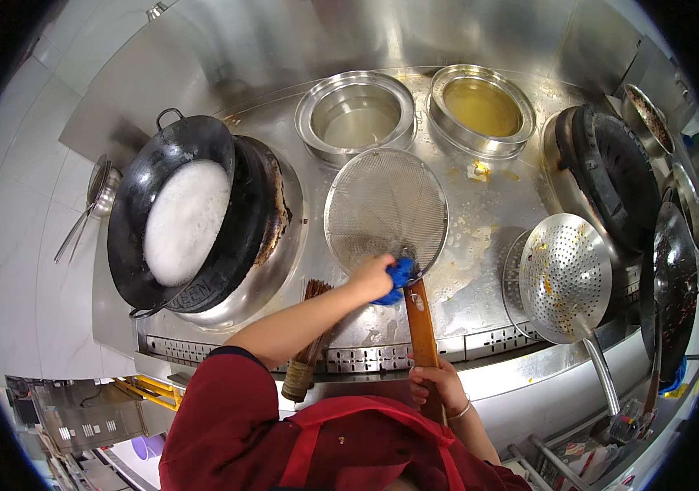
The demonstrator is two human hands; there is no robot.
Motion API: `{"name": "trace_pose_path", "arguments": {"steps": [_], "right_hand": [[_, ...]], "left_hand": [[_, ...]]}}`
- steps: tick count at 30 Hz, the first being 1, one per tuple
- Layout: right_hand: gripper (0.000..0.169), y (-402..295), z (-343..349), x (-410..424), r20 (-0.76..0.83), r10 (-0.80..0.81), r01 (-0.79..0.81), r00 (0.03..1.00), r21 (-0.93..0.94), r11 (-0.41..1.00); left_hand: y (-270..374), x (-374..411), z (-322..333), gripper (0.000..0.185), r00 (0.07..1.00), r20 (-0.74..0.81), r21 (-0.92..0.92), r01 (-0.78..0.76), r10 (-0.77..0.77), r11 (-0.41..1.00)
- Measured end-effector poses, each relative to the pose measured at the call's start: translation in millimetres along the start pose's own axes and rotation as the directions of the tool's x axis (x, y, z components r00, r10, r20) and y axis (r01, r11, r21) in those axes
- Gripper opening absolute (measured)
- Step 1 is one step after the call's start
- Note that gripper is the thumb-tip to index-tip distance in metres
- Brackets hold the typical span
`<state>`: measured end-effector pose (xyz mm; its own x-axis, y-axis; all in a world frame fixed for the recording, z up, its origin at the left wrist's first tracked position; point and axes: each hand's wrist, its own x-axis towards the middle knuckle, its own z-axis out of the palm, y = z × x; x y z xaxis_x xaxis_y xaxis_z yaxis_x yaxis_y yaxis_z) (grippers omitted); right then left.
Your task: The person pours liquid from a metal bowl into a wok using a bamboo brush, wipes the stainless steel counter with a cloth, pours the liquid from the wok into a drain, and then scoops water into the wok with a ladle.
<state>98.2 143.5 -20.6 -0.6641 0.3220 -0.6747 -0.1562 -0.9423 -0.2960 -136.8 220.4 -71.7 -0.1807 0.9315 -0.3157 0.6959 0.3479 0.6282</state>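
Note:
A large round fine-mesh strainer (386, 208) with a long wooden handle (422, 319) lies over the steel cooktop, its far rim overlapping a steel pot. My right hand (436, 386) grips that handle low down, close to my apron. Across from it, my left hand (374, 279) presses a crumpled blue cloth (400, 279) against the mesh where it meets the handle. Part of the cloth is hidden beneath my fingers. Under my left forearm sits a bamboo wok brush (300, 377), bristles pointing away from me.
To the left, a black wok (131, 227) of white foam (187, 224) rests tilted on a burner. Behind stand pots of cloudy liquid (359, 123) and yellow liquid (483, 107). A perforated skimmer (564, 276), a burner (616, 178) and another wok (675, 288) occupy the right. A slotted drain (374, 359) runs along the front.

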Motion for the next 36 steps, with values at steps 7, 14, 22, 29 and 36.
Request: {"name": "trace_pose_path", "arguments": {"steps": [7,14,22,29,36], "right_hand": [[0.033,7,-11,-12,0.020,-0.036,0.035,0.999,0.045,0.998],[0.034,16,-21,-12,0.063,-0.033,0.030,0.997,0.033,0.999],[0.034,16,-21,-8,0.060,-0.062,0.060,0.996,0.038,0.997],[0.030,7,-29,-12,-0.082,-0.410,0.346,0.908,-0.402,0.848],[0.037,-38,-22,-64,-0.171,-0.716,0.607,0.677,-0.420,0.675]], "left_hand": [[-52,6,-19,0.014,0.959,-0.020,0.599,-0.214,0.281,0.772],[-51,54,-38,0.021,0.922,-0.350,0.655,0.113,0.167,0.747],[17,-14,19,0.021,0.969,-0.045,0.121,-0.237,0.244,0.964],[-18,-40,0,0.026,0.955,0.037,-0.041,-0.294,0.295,0.955],[-40,9,-5,0.057,0.959,-0.280,0.398,0.157,-0.043,0.904]]}}
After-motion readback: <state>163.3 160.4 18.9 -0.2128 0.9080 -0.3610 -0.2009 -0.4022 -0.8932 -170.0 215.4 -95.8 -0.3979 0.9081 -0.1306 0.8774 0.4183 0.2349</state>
